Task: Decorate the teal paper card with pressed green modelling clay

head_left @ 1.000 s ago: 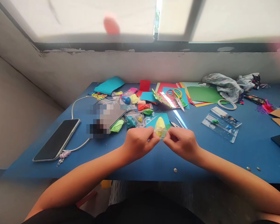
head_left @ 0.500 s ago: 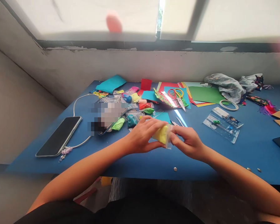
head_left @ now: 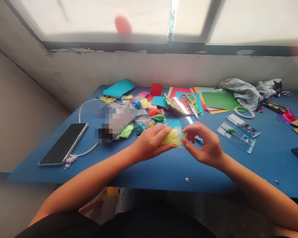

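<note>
My left hand (head_left: 151,140) is wrapped around a small clear plastic bag of yellow modelling clay (head_left: 170,138), held above the table. The bag's clear mouth (head_left: 179,137) points right, past the fingertips. At that mouth is my right hand (head_left: 205,143), its thumb and index finger apart in a C shape, tips close to the plastic edge. Whether those tips touch the film is hard to make out. Behind the hands lie more bags of clay, among them a light green one (head_left: 126,131), a teal one (head_left: 140,127) and a red one (head_left: 155,112).
A phone (head_left: 64,143) with a white cord lies left, beside a blurred-out object (head_left: 114,124). Scissors (head_left: 190,103) rest on craft sheets at the back. To the right are a tape roll (head_left: 244,112), clear packets (head_left: 237,136) and crumpled cloth (head_left: 240,91). A small button-like piece (head_left: 187,180) sits near the front edge.
My right thumb and index finger have spread from a pinch at the bag's edge. The bag has tilted to lie more level, and both hands have shifted slightly.
</note>
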The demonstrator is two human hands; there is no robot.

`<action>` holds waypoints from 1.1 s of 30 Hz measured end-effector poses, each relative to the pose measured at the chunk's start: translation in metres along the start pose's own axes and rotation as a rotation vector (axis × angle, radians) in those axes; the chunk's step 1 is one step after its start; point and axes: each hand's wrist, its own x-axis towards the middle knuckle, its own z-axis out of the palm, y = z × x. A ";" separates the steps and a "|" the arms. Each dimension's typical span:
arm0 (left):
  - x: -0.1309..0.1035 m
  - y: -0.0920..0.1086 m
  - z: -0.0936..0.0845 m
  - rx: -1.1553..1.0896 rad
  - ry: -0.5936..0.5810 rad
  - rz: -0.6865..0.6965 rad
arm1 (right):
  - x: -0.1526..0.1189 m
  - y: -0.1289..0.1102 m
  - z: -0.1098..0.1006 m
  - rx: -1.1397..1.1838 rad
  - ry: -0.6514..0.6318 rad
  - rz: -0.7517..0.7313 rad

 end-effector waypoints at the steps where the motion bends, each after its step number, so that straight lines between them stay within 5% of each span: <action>1: 0.000 0.000 0.000 -0.005 -0.002 -0.007 | 0.001 0.000 -0.001 -0.001 -0.013 -0.023; 16: 0.003 0.002 0.001 -0.037 -0.016 0.052 | -0.005 0.008 -0.002 0.034 -0.117 -0.078; 24: 0.002 0.013 -0.005 -0.178 -0.277 -0.032 | -0.007 0.006 -0.005 -0.040 -0.234 -0.043; 33: -0.001 0.018 0.006 -0.152 -0.300 -0.025 | -0.014 0.004 0.001 -0.242 -0.202 -0.104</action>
